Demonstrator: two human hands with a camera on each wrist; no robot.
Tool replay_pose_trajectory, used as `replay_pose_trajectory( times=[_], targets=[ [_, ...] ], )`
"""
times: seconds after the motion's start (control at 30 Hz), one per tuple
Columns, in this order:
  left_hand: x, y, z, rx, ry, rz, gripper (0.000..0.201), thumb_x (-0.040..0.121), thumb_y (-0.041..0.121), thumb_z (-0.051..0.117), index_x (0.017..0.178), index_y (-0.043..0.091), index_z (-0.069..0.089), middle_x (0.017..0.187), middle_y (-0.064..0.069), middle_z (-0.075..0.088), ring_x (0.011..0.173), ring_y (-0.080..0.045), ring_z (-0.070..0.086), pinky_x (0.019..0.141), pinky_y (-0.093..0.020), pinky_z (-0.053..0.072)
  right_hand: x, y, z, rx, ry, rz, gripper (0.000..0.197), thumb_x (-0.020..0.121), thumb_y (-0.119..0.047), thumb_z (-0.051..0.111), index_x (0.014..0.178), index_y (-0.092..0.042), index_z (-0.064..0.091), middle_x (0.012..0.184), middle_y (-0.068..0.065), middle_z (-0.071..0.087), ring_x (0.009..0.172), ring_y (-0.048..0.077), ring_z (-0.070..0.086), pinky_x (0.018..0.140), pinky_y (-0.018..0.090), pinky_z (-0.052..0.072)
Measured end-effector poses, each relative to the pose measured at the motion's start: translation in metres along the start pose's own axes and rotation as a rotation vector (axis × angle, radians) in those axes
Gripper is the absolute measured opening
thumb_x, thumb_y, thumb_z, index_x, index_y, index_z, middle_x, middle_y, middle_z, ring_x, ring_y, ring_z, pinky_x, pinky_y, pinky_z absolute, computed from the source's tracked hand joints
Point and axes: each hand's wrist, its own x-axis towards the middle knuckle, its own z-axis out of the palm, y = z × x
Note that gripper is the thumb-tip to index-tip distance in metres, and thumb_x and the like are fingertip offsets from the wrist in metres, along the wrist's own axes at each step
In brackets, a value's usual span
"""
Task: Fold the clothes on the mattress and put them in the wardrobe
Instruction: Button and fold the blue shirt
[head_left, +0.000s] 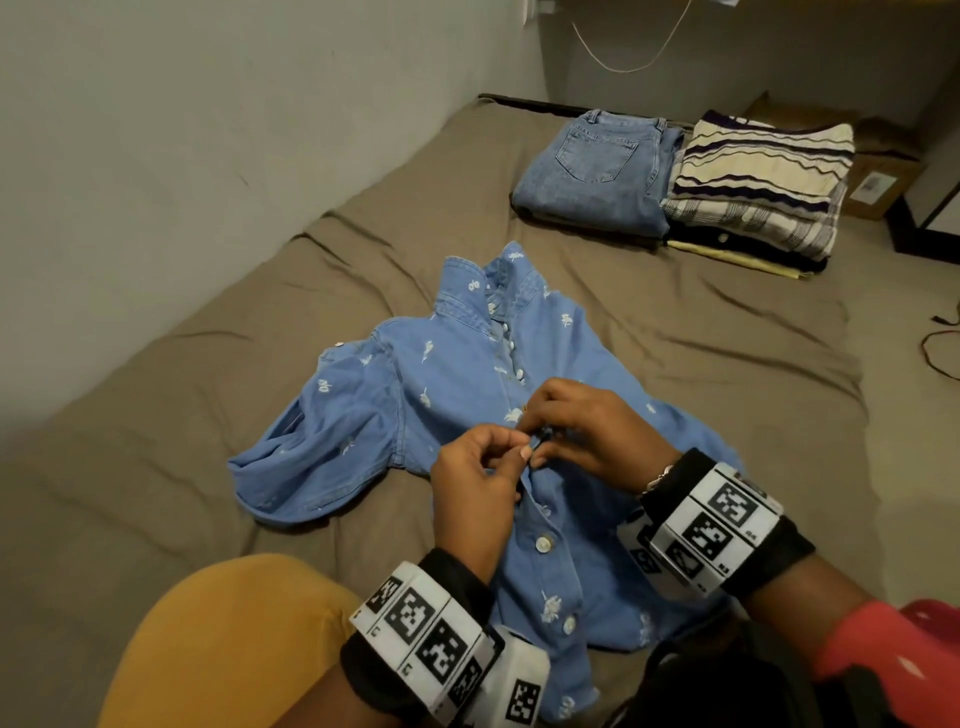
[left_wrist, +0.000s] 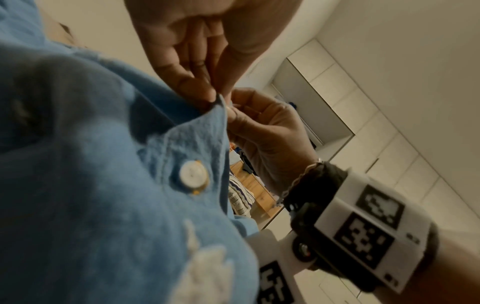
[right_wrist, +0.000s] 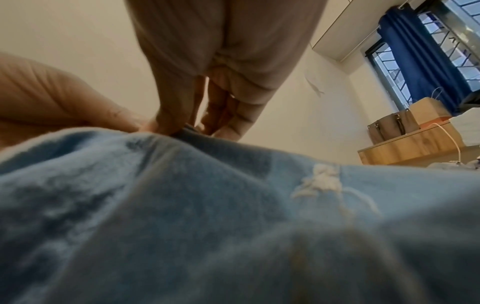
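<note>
Pinching denim shirt, both hands.

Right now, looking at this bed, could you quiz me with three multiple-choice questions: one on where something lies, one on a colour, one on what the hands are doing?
1. Where do the folded jeans lie?
A. Beside the striped stack, at the mattress's far end
B. On the person's lap
C. Under the shirt

2. What colour is the shirt being handled?
A. Red
B. Light blue with white marks
C. Plain black

3. What are the left hand and right hand doing?
A. Resting flat
B. Lifting the jeans
C. Pinching the shirt's front edge

Answers: 1 A, the head view shows them side by side; 2 B, blue denim shows in every view; 3 C, fingertips meet at the button strip.
</note>
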Motion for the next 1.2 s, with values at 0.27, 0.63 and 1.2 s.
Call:
replay_pose_trajectory(
  times=[0.27, 0.63, 1.2],
  targets=[
    [-0.001, 0.003, 0.001, -0.365, 0.057, -0.265, 0.017, 0.089, -0.008, 0.050, 0.083, 0.008, 0.054, 0.065, -0.009, 0.061, 0.043, -0.006, 0.052, 0.043, -0.016, 0.045, -0.004, -0.002, 0.010, -0.114, 0.069, -0.077, 0.016, 0.080, -0.017, 0.051, 0.072, -0.005, 0.058, 0.083, 0.008, 0.057, 0.070, 0.018, 0.052, 0.059, 0.030, 0.044],
    [0.001, 0.004, -0.007, -0.379, -0.148, -0.408, 0.018, 0.087, -0.007, 0.053, 0.078, 0.006, 0.061, 0.055, 0.003, 0.063, 0.047, -0.004, 0.056, 0.048, -0.014, 0.047, -0.013, -0.002, 0.014, -0.100, 0.178, -0.101, 0.011, 0.083, -0.011, 0.053, 0.080, -0.020, 0.048, 0.089, -0.004, 0.051, 0.074, 0.013, 0.050, 0.065, 0.022, 0.043],
    [0.001, 0.009, -0.009, -0.104, -0.153, 0.003, 0.026, 0.086, -0.008, 0.054, 0.076, 0.012, 0.066, 0.059, 0.000, 0.061, 0.045, -0.014, 0.045, 0.048, -0.023, 0.043, -0.010, -0.011, -0.002, -0.045, 0.222, -0.138, 0.011, 0.088, -0.011, 0.053, 0.078, -0.008, 0.056, 0.090, 0.000, 0.053, 0.076, 0.012, 0.051, 0.073, 0.009, 0.037]
  ],
)
